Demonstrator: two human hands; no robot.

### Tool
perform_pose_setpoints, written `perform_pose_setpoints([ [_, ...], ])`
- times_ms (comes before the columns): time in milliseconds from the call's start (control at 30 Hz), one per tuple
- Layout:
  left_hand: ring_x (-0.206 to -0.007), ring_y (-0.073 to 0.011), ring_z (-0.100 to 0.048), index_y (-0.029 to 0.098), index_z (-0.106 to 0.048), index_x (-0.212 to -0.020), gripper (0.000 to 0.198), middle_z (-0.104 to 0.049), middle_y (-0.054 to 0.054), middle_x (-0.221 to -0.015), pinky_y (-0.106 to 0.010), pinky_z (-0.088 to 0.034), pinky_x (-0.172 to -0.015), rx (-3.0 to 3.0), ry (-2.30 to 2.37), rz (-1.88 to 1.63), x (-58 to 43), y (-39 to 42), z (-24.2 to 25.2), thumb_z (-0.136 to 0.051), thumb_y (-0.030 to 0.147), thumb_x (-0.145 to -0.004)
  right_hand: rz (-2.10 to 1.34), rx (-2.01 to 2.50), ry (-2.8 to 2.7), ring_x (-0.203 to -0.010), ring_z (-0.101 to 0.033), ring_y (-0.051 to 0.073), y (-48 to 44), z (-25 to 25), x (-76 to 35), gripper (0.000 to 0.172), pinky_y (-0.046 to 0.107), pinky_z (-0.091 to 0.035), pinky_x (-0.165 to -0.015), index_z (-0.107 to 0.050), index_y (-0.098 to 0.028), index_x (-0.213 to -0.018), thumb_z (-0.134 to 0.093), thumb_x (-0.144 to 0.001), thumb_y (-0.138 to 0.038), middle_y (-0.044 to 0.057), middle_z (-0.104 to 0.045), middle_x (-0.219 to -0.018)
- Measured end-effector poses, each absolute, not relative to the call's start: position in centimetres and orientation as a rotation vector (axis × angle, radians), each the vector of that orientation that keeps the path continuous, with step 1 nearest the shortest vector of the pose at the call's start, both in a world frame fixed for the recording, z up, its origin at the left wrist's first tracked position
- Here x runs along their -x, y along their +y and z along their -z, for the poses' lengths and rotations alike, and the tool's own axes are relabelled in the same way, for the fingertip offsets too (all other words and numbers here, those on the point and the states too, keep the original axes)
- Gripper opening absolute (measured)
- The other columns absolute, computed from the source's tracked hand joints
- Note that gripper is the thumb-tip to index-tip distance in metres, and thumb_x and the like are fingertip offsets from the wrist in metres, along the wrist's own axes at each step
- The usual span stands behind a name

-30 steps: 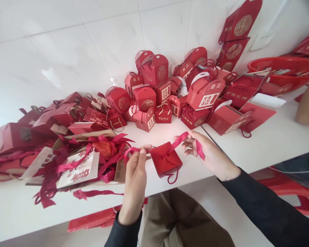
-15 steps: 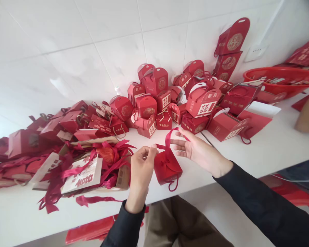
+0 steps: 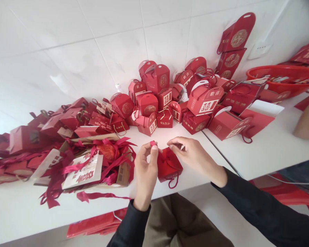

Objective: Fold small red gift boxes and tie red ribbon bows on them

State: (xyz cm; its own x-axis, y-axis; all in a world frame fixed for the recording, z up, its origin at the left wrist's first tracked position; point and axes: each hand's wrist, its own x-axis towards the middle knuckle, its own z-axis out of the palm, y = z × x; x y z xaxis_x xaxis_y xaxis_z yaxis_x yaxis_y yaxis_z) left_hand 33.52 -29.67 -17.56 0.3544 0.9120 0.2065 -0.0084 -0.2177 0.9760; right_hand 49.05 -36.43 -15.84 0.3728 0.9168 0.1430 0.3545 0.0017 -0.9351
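Note:
A small red gift box [image 3: 171,168] with a folded top and a dark red cord loop [image 3: 173,183] stands on the white table, close to its front edge. My left hand [image 3: 147,166] is closed at the box's left side, pinching a crimson ribbon [image 3: 152,143] between thumb and fingers. Above the box's upper right, my right hand [image 3: 192,151] has its thumb and fingertips drawn together. Whatever those fingertips hold is too small to make out. A knot of the ribbon appears on the box's top, partly hidden by my left hand.
To the left, a cardboard box [image 3: 123,173] overflows with crimson ribbons and a white printed card [image 3: 85,173]. Red gift boxes [image 3: 148,125] are piled along the tiled wall. A red basin [image 3: 285,87] sits at the back right, near another person's arm [image 3: 307,120].
My right hand has come down and left, its spread fingers now pinched together. The raised ribbon loop is lowered, and my left hand now grips ribbon at its fingertips.

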Motion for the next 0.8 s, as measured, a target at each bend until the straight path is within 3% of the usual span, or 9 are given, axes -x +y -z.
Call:
perform_pose_setpoints([
  [133, -0.091, -0.0186, -0.066, 0.019, -0.064, -0.109, 0.020, -0.072, -0.007, -0.099, -0.032, -0.049, -0.088, -1.572, 0.806, -1.021, -33.7, -29.2, 18.1, -0.059, 0.034, -0.096, -0.317, 1.674, -1.472, -0.099, -0.061, 0.033, -37.2, 15.8, -49.2, 0.017, 0.052, -0.048, -0.094, -0.073, -0.022, -0.085, -0.059, -0.093, -0.017, 0.012, -0.068, -0.095],
  [233, -0.082, -0.0171, -0.065, 0.019, -0.064, -0.108, 0.019, -0.071, -0.005, -0.089, -0.029, -0.049, -0.080, -1.661, 0.808, -1.001, -33.7, -29.3, 17.7, -0.056, 0.033, -0.098, -0.112, 1.700, -1.743, -0.095, -0.064, 0.030, -37.5, 15.5, -49.2, 0.021, 0.046, -0.053, -0.087, -0.072, -0.023, -0.095, -0.052, -0.099, -0.016, 0.010, -0.070, -0.097],
  [367, -0.074, -0.0159, -0.062, 0.018, -0.067, -0.101, 0.018, -0.070, -0.002, -0.081, -0.027, -0.046, -0.072, -1.798, 0.824, -0.892, -33.7, -29.7, 16.5, -0.054, 0.029, -0.096, -0.156, 1.596, -1.788, -0.100, -0.068, 0.025, -37.4, 14.6, -49.0, 0.021, 0.040, -0.055, -0.090, -0.069, -0.023, -0.107, -0.055, -0.098, -0.011, 0.008, -0.073, -0.106],
  [533, -0.078, -0.0156, -0.062, 0.018, -0.068, -0.103, 0.021, -0.071, -0.001, -0.088, -0.026, -0.046, -0.073, -1.884, 0.700, -0.681, -33.4, -29.8, 15.9, -0.052, 0.017, -0.089, -0.268, 1.515, -1.709, -0.093, -0.071, 0.022, -37.2, 13.8, -48.8, 0.018, 0.036, -0.057, -0.088, -0.069, -0.023, -0.101, -0.058, -0.095, -0.011, 0.005, -0.075, -0.102],
  [667, -0.079, -0.0167, -0.060, 0.018, -0.068, -0.092, 0.015, -0.070, -0.002, -0.084, -0.027, -0.044, -0.074, -1.900, 0.716, -0.635, -33.5, -29.5, 16.3, -0.056, 0.027, -0.092, -0.354, 1.468, -1.670, -0.094, -0.072, 0.022, -37.3, 13.9, -48.8, 0.017, 0.035, -0.057, -0.088, -0.070, -0.025, -0.100, -0.057, -0.097, -0.015, 0.004, -0.075, -0.101],
  [800, -0.068, -0.0145, -0.054, 0.018, -0.062, -0.079, 0.027, -0.060, 0.001, -0.069, -0.025, -0.041, -0.066, -1.837, 0.733, -0.650, -33.6, -29.1, 16.7, -0.050, 0.035, -0.097, -0.350, 1.500, -1.685, -0.114, -0.067, 0.026, -37.1, 14.5, -49.1, 0.025, 0.043, -0.053, -0.099, -0.067, -0.025, -0.117, -0.052, -0.099, -0.019, 0.008, -0.072, -0.120],
])
